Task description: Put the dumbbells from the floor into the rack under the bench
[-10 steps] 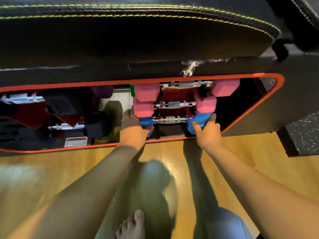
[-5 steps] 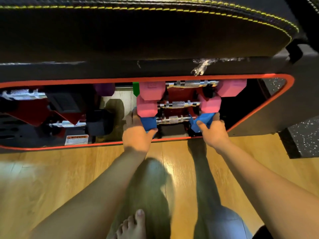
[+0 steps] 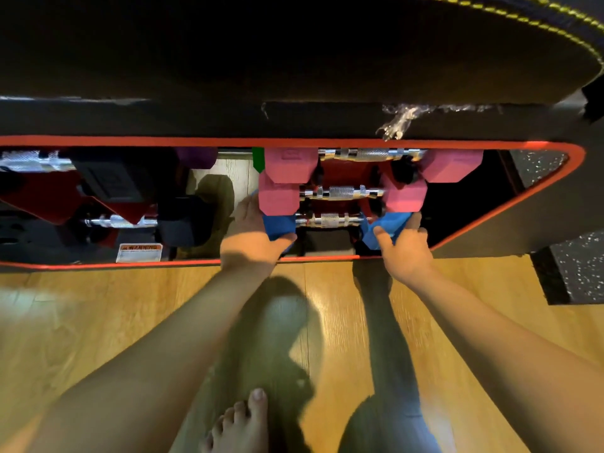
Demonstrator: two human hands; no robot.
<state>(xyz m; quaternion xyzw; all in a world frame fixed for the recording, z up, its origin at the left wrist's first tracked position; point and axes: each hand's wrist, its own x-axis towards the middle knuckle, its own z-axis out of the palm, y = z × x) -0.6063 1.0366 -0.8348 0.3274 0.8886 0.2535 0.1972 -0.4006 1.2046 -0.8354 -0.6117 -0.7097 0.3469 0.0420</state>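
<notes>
Wooden floor stretches under me, glossy and yellow, with my 2 bare forearms reaching across it toward the bench. Above it the black padded bench fills the top of my view, yellow stitching running along its right edge. Under the pad sits the rack, a long opening rimmed in red. A dark speckled mat lies on the floor at the right.

On the left side of the rack I see black dumbbells with chrome handles, and a white warning label near the bottom rim. A bit of purple and a green tab show beside the middle stack.

In that middle stack, 2 pink dumbbells lie one above the other, their chrome handles running left to right. Just below them is the blue dumbbell, the lowest of the 3, inside the rack near the front rim.

My left hand grips the blue dumbbell's left end, thumb hooked over its front and fingers wrapped behind it. My right hand grips its right end, thumb pressed on the blue face and fingers curled round the far side.

My bare foot shows at the bottom, with shreds of clear plastic hanging from the bench frame.
</notes>
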